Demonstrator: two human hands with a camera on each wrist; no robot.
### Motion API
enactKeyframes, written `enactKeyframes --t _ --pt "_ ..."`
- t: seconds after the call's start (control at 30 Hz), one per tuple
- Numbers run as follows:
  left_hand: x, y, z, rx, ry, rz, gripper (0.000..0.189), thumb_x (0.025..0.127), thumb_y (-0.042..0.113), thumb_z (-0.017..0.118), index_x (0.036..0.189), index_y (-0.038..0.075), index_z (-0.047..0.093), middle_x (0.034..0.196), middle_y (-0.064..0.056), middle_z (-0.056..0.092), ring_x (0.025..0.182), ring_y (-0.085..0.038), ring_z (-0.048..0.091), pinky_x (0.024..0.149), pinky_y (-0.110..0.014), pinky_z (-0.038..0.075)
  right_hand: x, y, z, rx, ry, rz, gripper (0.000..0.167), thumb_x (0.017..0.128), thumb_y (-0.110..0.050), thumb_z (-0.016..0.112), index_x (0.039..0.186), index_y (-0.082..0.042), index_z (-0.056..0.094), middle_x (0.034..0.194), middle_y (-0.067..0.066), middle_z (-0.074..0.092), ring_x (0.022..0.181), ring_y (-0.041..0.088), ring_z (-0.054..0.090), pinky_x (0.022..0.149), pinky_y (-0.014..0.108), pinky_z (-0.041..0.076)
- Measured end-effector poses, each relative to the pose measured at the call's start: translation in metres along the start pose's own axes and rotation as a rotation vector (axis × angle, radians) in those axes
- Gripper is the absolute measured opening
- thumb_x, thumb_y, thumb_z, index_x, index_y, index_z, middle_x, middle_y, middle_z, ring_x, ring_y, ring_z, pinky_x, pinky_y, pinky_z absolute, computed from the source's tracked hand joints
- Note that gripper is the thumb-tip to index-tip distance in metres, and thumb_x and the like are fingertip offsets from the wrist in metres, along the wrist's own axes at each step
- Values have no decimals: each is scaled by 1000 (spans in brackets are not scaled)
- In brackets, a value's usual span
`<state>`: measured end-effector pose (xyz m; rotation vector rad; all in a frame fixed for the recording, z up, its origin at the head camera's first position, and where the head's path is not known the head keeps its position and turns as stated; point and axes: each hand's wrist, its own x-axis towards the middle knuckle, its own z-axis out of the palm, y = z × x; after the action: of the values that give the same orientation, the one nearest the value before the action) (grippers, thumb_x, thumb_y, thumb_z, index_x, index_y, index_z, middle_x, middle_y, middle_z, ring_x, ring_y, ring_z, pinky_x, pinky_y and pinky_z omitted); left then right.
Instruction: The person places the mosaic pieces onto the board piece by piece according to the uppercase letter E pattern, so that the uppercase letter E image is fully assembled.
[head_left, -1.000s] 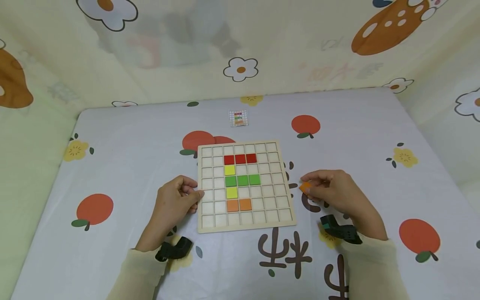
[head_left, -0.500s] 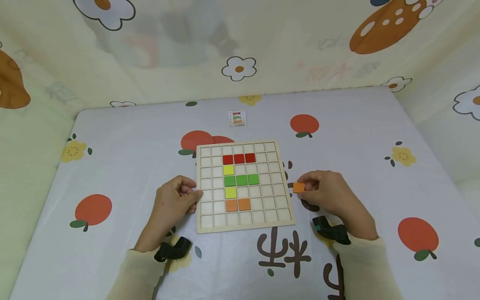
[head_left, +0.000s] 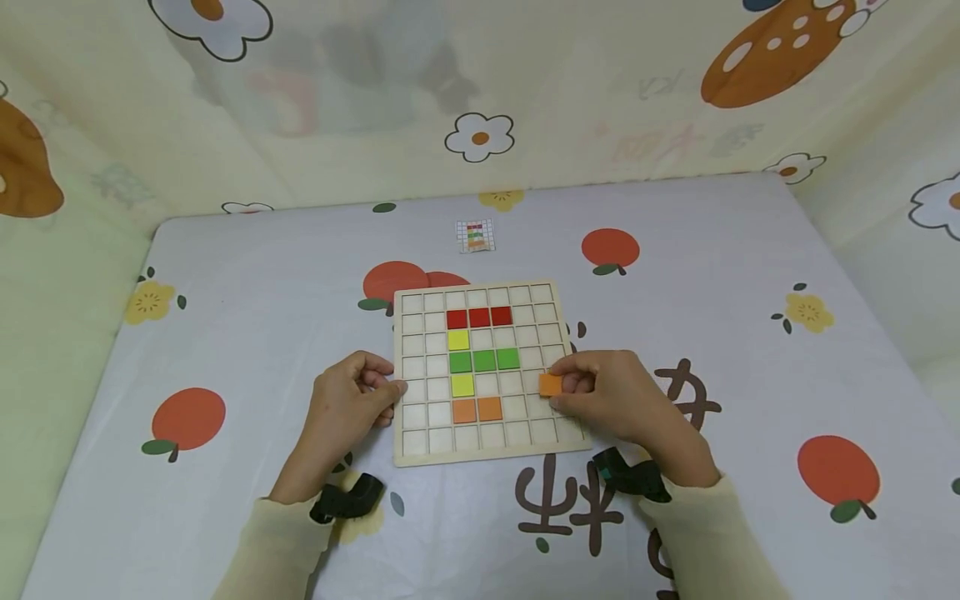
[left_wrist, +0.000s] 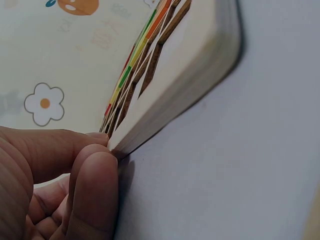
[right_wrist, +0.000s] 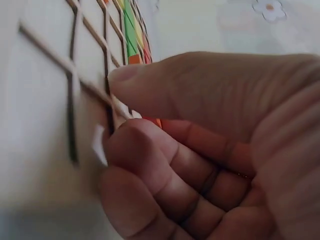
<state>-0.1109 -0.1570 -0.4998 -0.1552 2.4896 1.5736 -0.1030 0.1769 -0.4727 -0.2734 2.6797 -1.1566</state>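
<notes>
A square wooden grid board (head_left: 495, 455) lies on the cloth in front of me. My left hand (head_left: 351, 400) holds its left edge between thumb and fingers; the left wrist view shows the fingertips right at the board's edge (left_wrist: 180, 95). Between thumb and fingers my right hand (head_left: 622, 396) pinches an orange square tile (head_left: 551, 384), over the board's right side. Set in the cells are a row of red tiles (head_left: 478, 317), a yellow tile (head_left: 458, 340), a row of green tiles (head_left: 483, 360), another yellow tile (head_left: 462, 385) and two orange tiles (head_left: 490, 408).
Behind the board lies a small card (head_left: 476, 236) printed with a coloured grid. A pale cloth (head_left: 285, 275) with fruit, flower and lettering prints covers the table. A patterned curtain (head_left: 360, 150) hangs along the back.
From beside the board, my right hand has moved left with the orange tile and is now over the board's right columns. The left hand has stayed at the left edge.
</notes>
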Motion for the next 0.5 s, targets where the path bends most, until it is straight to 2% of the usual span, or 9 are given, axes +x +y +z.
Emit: enactKeyframes --t 0.23,0.5 --pt "0 -1 0 4 5 -4 23 91 7 78 109 2 66 85 -11 62 57 -17 65 56 -25 60 4 -12 19 -4 -44 -88 25 82 -3 84 106 -1 77 78 -1 62 70 15 55 59 23 50" --pt "0 -1 1 6 7 0 22 92 7 78 109 2 66 84 -11 62 58 -17 65 56 -25 60 5 -13 27 -33 -55 -106 25 80 -1 84 104 -5 78 76 -2 58 69 14 52 57 23 46"
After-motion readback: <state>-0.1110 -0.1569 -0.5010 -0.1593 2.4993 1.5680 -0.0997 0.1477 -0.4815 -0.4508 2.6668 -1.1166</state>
